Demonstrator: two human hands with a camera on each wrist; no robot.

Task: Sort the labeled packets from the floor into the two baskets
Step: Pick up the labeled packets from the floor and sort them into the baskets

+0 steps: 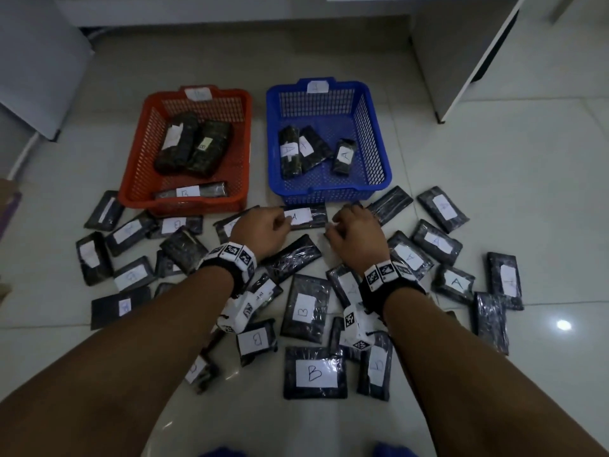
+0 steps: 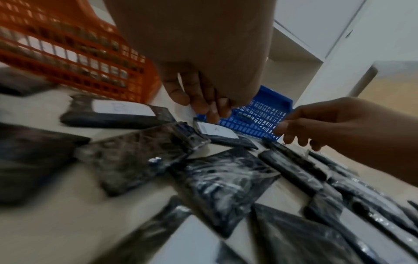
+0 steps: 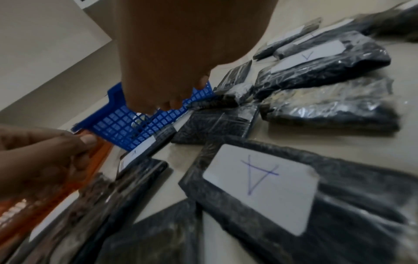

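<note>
Packet marked A point(image 1: 304, 216) lies on the floor just before the blue basket point(image 1: 379, 153), left grip point(image 1: 263, 230) pinching its label end, presumably to lift it in, right grip point(image 1: 354, 232) loosely curled, holding nothing.

Floor point(image 1: 494, 159): pale tiles. Directly on it: orange basket point(image 1: 138, 179) far-left, blue basket point(image 1: 379, 153) beside it, approx. side by side; black labeled packets point(image 1: 314, 372) scattered nearer, some overlapping.
</note>
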